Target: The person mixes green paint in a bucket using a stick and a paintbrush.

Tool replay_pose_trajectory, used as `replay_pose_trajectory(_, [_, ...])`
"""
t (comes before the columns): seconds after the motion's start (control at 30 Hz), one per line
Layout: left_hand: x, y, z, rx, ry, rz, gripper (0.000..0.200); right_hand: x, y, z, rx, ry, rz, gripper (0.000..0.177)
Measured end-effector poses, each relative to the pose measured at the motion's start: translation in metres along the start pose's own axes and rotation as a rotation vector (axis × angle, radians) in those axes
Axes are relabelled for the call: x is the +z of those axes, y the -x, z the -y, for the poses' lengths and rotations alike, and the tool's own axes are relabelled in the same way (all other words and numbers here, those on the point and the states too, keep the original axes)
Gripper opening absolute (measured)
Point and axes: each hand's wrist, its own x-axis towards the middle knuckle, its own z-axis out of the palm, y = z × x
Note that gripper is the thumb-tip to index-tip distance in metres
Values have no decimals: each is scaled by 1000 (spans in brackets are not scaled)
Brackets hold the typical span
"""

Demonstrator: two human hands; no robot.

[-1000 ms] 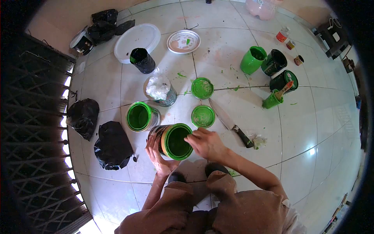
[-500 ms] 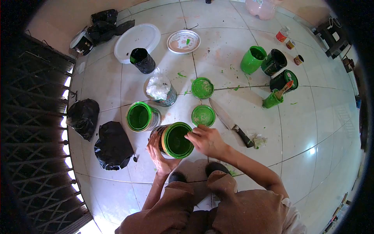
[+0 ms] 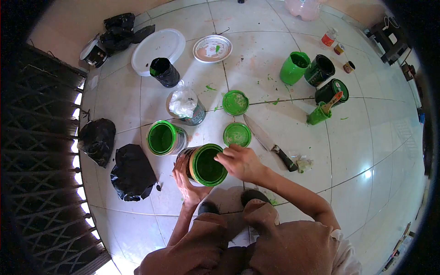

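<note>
My left hand [image 3: 187, 182] is wrapped round the side of a paint can [image 3: 197, 153] with a green-smeared rim and dark green paint inside. The can leans a little toward my right. At its right rim, my right hand [image 3: 243, 164] is closed in a pinch; what the fingers hold, if anything, is hidden. A second open can of green paint [image 3: 161, 137] stands just left of it. Two round green lids [image 3: 237, 134] lie on the tiles beyond my right hand, beside a large knife [image 3: 285, 158] with a black handle.
A can topped with clear plastic [image 3: 195, 114] and a black container [image 3: 165, 73] stand farther off. Black bags [image 3: 133, 174] lie left, near a metal gate [image 3: 41, 151]. At right are a green jug [image 3: 294, 68], dark cans [image 3: 321, 71] and a brush [image 3: 332, 101] in a green cup [image 3: 318, 115].
The view has shifted very slightly. Both hands stay at the can, with my right hand only marginally moved at its rim.
</note>
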Motion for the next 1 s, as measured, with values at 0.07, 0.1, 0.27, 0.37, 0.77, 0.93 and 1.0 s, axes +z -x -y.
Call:
replay_pose_trajectory(0.07, [0, -2, 2, 9, -1, -7, 98, 2, 6, 7, 24, -49, 20, 14])
replay_pose_trajectory(0.1, [0, -3, 3, 14, 5, -6, 98, 1, 7, 11, 63, -105, 39, 14])
replay_pose_trajectory(0.27, [5, 1, 2, 20, 5, -3, 99, 5, 6, 14, 163, -211, 58, 19])
replay_pose_trajectory(0.37, [0, -2, -1, 19, 0, 1, 101, 1, 4, -3, 90, -104, 30, 15])
replay_pose_trajectory(0.77, [1, -3, 0, -6, -14, 46, 100, 6, 8, 13, 152, -201, 16, 15])
replay_pose_trajectory(0.93, [4, 1, 2, -38, 66, 27, 99, 6, 0, 2, 92, -135, -47, 16])
replay_pose_trajectory(1.0, [0, 1, 2, -29, 63, 37, 99, 1, -2, -3, 71, -46, -16, 14])
